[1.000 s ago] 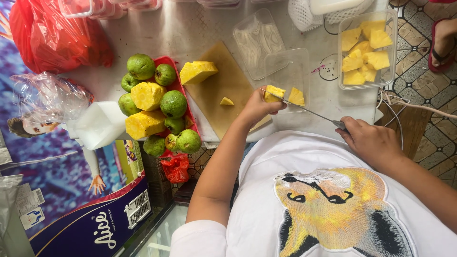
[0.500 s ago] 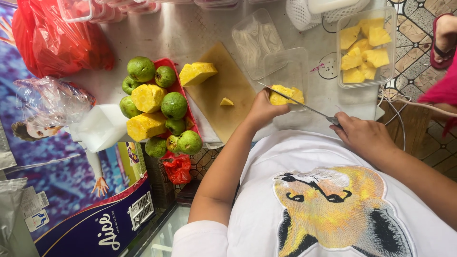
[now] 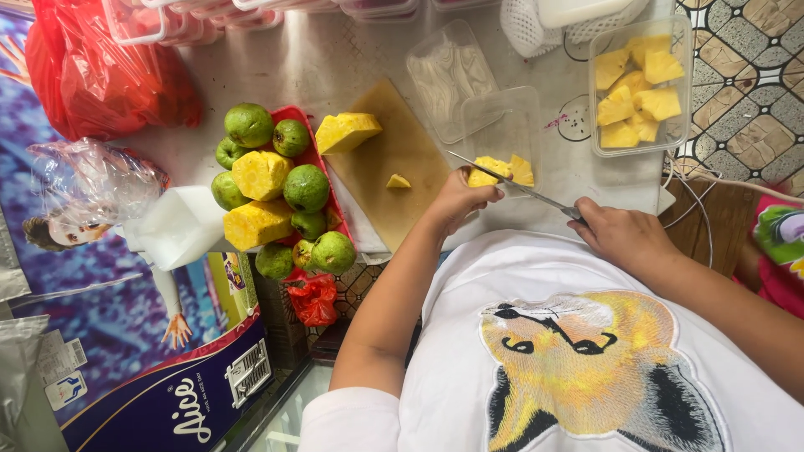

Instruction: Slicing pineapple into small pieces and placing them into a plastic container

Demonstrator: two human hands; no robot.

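Your left hand (image 3: pixel 459 201) pinches the yellow pineapple piece (image 3: pixel 501 172) just above centre frame, and your right hand (image 3: pixel 621 238) is closed round the knife (image 3: pixel 511 182) handle. Since a moment ago the piece has come off the cutting board (image 3: pixel 394 167) and split in two, it seems, over the clear tub (image 3: pixel 502 125). More chunks fill the container (image 3: pixel 680 84) at upper right.
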